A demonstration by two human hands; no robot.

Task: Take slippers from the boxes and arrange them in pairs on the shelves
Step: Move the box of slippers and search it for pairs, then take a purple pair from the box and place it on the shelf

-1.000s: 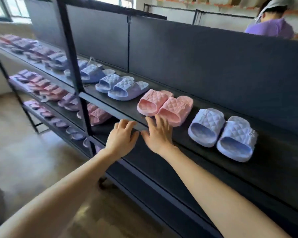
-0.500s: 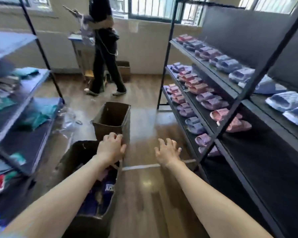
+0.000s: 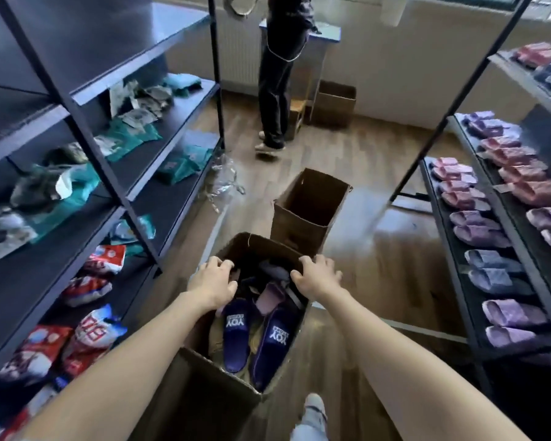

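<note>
An open cardboard box [image 3: 204, 386] stands on the floor just in front of me, holding several slippers. Two dark blue slippers [image 3: 236, 332] with white lettering on the insoles lie on top, and a mauve slipper [image 3: 269, 297] lies behind them. My left hand [image 3: 212, 283] hovers over the box's left side, fingers loosely curled and holding nothing. My right hand [image 3: 315, 275] is over the right rim, fingers also curled and holding nothing. The black shelf unit [image 3: 452, 249] on the right carries pink, purple and blue slippers [image 3: 477, 227] in pairs.
A second cardboard box [image 3: 309, 202] stands open behind the first. On the left, a shelf unit [image 3: 115, 186] holds teal and red packets. A person in dark trousers [image 3: 277, 74] stands at the far wall beside another box [image 3: 334, 103]. Crumpled plastic [image 3: 223, 183] lies on the floor.
I have turned away from the shelf of slipper pairs to the aisle. Both hands came off the shelf edge and moved down over the full box.
</note>
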